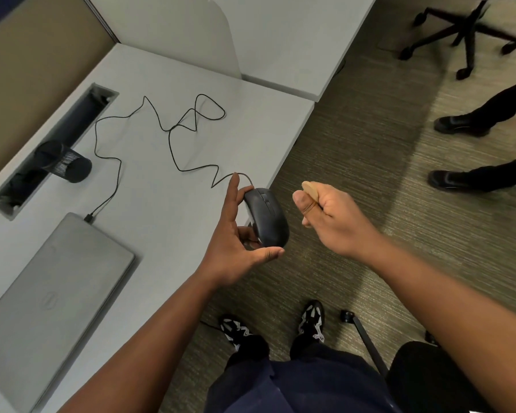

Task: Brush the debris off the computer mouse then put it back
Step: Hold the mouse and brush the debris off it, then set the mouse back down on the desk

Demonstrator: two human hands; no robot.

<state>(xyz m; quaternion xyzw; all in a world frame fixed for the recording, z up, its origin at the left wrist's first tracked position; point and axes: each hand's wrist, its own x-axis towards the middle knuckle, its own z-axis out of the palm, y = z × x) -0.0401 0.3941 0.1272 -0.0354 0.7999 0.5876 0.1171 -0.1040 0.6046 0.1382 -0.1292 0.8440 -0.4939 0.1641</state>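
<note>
Left hand (236, 234) gripping black mouse (267, 217) just past desk (167, 186) right edge; right hand (334, 219) fisted around tan brush handle (309, 189).

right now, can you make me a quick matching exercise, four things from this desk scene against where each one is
Things:
1. computer mouse
2. laptop
3. mesh pen cup
4. wooden brush handle

Places:
A. lying on its side by the desk's cable slot
B. gripped in the right hand
C. closed, flat on the desk
D. held in the left hand past the desk edge

Pairs: 1-D, 2-C, 3-A, 4-B
</note>
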